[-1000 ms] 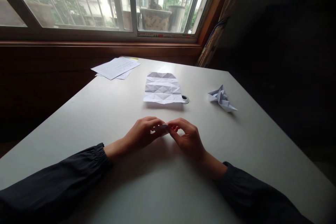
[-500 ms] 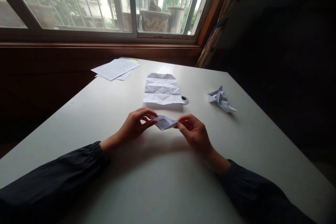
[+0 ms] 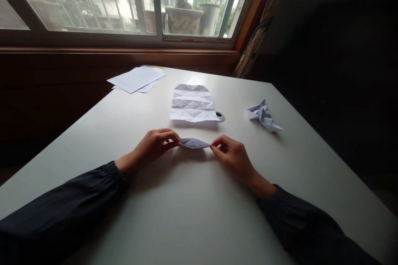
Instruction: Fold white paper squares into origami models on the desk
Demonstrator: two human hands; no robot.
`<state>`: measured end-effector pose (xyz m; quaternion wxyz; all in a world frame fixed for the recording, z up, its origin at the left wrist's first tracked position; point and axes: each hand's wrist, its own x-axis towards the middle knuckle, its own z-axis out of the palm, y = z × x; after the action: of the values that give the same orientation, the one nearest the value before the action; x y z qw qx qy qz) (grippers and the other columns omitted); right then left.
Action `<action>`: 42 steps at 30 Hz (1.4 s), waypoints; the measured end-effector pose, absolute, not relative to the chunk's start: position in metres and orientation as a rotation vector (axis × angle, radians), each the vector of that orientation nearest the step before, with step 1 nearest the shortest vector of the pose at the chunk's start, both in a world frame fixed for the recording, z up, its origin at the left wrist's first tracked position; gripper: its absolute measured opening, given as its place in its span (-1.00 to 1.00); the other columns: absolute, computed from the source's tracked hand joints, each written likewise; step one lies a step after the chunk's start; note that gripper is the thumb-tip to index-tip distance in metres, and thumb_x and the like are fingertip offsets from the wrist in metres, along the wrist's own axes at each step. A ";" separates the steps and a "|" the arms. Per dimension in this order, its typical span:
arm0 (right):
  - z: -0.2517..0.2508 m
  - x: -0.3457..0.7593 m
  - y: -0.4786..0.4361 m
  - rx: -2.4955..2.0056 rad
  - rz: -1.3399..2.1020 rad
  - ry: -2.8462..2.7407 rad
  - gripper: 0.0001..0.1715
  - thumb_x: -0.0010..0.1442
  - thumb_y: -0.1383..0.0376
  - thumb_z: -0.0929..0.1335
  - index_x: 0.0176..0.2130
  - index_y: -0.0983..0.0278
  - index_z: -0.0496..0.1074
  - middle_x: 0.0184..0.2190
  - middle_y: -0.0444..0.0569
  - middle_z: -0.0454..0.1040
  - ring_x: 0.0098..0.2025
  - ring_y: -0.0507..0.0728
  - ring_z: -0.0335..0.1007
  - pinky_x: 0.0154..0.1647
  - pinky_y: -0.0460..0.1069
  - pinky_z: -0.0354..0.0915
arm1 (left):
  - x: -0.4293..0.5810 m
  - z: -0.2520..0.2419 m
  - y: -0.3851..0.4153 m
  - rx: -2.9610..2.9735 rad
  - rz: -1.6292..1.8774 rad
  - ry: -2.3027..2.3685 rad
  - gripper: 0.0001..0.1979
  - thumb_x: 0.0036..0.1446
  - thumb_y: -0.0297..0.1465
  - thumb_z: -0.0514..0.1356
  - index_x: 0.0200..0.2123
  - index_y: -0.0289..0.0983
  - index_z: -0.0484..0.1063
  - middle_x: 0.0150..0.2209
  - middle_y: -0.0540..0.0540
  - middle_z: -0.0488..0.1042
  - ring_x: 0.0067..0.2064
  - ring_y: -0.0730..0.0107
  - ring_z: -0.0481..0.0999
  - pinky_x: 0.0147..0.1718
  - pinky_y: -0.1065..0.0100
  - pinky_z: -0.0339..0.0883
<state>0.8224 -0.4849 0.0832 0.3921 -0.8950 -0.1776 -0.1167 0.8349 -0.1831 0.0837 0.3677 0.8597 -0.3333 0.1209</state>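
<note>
The left grip and right grip are clamped on opposite tips of a narrow folded paper piece, held over the middle of the bench; a creased sheet remains flat toward the far edge; a fully folded-looking paper model sits near the right edge.

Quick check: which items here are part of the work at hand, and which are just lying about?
In use:
- left hand and right hand, pinching opposite ends
- small folded paper piece

Lying about:
- creased paper sheet
- folded paper model
- printed sheets
- round desk grommet
</note>
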 end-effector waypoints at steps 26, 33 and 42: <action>0.085 0.849 -0.566 -2.385 -0.833 -0.601 -0.89 0.23 0.35 0.34 -0.25 0.22 0.49 -0.32 -0.05 0.53 -0.35 0.15 0.46 -0.23 0.05 0.41 | 0.839 0.078 -0.179 2.221 0.330 -0.625 -0.75 0.34 -0.26 0.16 -0.05 -0.22 0.54 -0.13 -0.13 0.60 -0.29 0.39 0.61 -0.28 0.36 0.56; 0.067 0.862 -0.664 -2.614 -1.078 -0.214 -0.85 0.25 0.27 0.34 -0.24 0.25 0.52 -0.34 -0.03 0.56 -0.42 0.12 0.44 -0.26 0.03 0.38 | 0.839 0.076 -0.179 2.296 0.312 -0.681 -0.79 0.34 -0.27 0.15 -0.13 -0.19 0.57 -0.09 -0.12 0.59 -0.36 0.44 0.57 -0.30 0.40 0.48; 0.069 0.864 -0.662 -2.639 -1.126 -0.132 -0.72 0.18 0.25 0.38 -0.09 0.25 0.53 -0.45 -0.09 0.45 -0.41 0.15 0.40 -0.26 0.04 0.36 | 0.842 0.074 -0.174 2.391 0.298 -0.728 -0.78 0.33 -0.27 0.15 -0.14 -0.17 0.58 -0.19 -0.10 0.57 -0.37 0.45 0.52 -0.30 0.40 0.42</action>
<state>0.8643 -0.6618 0.0688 0.1342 -0.9105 -0.0457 -0.3884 0.8419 -0.1742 0.0738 0.3074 0.9039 -0.2751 0.1128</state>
